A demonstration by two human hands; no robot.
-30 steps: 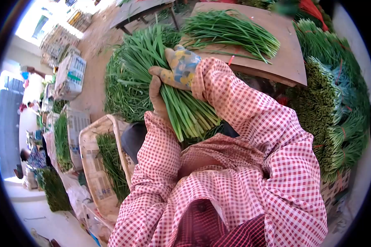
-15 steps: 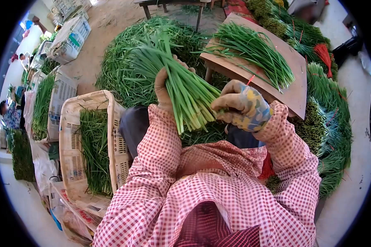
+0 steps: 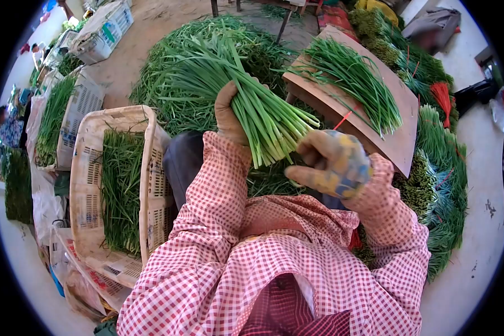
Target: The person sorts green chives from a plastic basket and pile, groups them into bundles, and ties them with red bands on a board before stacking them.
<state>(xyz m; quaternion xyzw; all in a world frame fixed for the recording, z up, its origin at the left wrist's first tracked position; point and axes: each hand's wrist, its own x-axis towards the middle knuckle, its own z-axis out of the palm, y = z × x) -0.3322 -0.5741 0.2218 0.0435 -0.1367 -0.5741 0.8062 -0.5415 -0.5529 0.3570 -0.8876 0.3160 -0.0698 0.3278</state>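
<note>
My gloved left hand [image 3: 228, 115] is closed round a thick bunch of garlic chives [image 3: 269, 117], whose pale stem ends point down and right toward me. Just beside those stem ends is my right hand [image 3: 333, 162], in a tan glove with a blue and yellow patterned cuff. Its thumb and fingers are apart, with nothing visible between them. More chives [image 3: 358, 78] lie across a brown board [image 3: 406, 126] to the right, and a red tie [image 3: 343, 120] sticks up by its near edge.
A large loose heap of chives [image 3: 171, 73] covers the floor ahead. At my left stands a dirty white plastic crate [image 3: 84, 196] with greens in it. Tied bundles [image 3: 451, 168] are stacked along the right, with a bunch of red ties [image 3: 442, 103] on them. A table stands at the far end.
My right hand has moved slightly right and down from the stem ends, and its fingers have spread. The left hand still holds the bunch, now a little higher and turned more sideways.
</note>
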